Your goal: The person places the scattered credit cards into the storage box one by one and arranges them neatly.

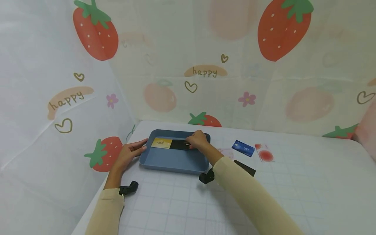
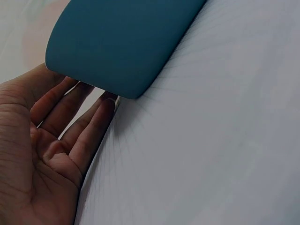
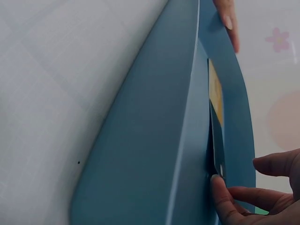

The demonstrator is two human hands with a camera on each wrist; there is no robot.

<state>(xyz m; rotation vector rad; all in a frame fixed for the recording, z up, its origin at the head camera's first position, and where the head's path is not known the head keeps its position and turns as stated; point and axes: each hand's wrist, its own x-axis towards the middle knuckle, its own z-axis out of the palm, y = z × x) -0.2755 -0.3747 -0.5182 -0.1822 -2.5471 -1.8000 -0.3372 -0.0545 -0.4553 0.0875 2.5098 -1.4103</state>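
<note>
A blue-grey rectangular tray (image 1: 173, 168) lies on the table, with a yellow card (image 1: 161, 143) and a black card (image 1: 178, 144) end to end along its far side. My right hand (image 1: 198, 140) reaches over the tray and pinches the right end of the black card, near its chip; in the right wrist view a fingertip (image 3: 218, 182) meets that end. My left hand (image 1: 127, 156) is at the tray's left end, its fairly straight fingers (image 2: 96, 124) against the wall. The tray corner hides their tips.
Right of the tray lie a blue card (image 1: 243, 148), a red-and-white card (image 1: 265, 153) and a pale pink card (image 1: 227, 153). A dark flat item (image 1: 246, 168) is partly behind my right sleeve. Printed cloth walls (image 1: 182, 49) stand behind and to the left.
</note>
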